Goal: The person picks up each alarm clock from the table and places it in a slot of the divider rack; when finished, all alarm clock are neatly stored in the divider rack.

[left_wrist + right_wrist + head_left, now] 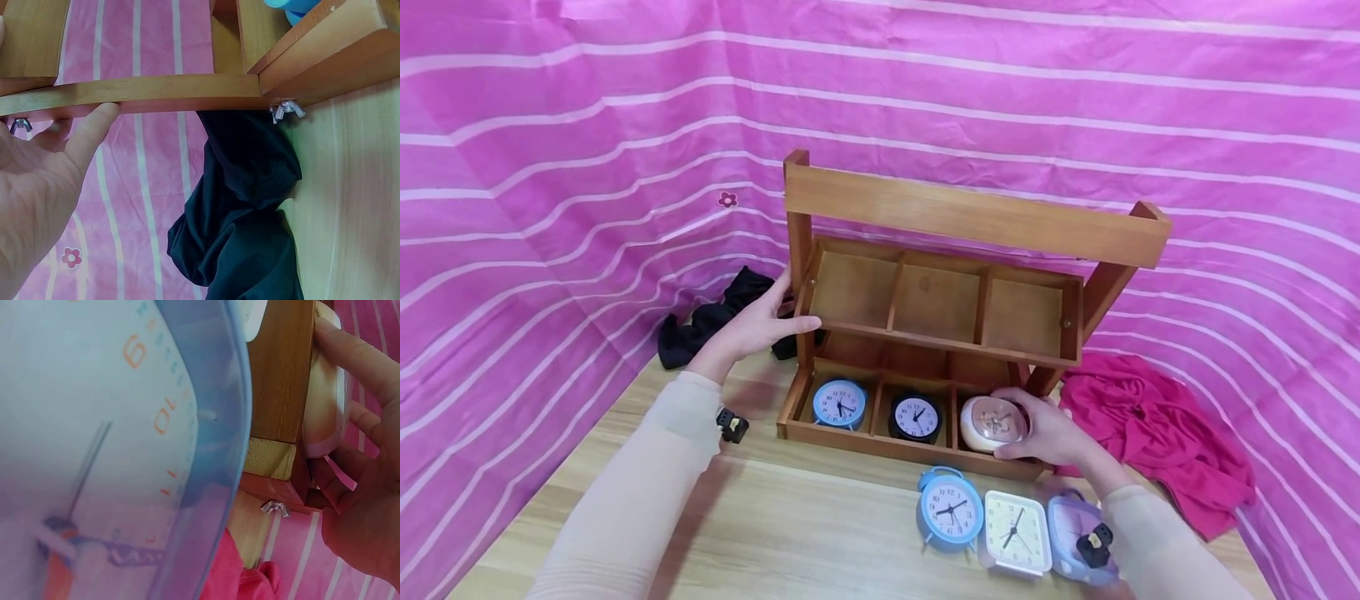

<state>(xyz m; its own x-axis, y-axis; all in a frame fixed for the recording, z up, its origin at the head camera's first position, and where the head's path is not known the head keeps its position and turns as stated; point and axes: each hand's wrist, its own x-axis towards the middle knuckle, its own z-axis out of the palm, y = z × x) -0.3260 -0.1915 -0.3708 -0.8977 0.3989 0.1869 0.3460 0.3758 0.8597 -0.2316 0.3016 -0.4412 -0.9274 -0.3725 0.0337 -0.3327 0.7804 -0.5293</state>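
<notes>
Left hand (751, 329): brace the rack (970, 212) at its left post (800, 237), thumb across the front, fingers along the outer side. Use the blue clock (839, 405) and black clock (915, 417), in the lower tier's left and middle compartments, as alignment references. The cream clock (992, 421) is in the right compartment, pinched between thumb and fingers of the right hand (1056, 429). Square its face forward; verify that its base, hidden here, sits flat before releasing. Lift the wrist clear of the purple clock (1070, 533).
</notes>
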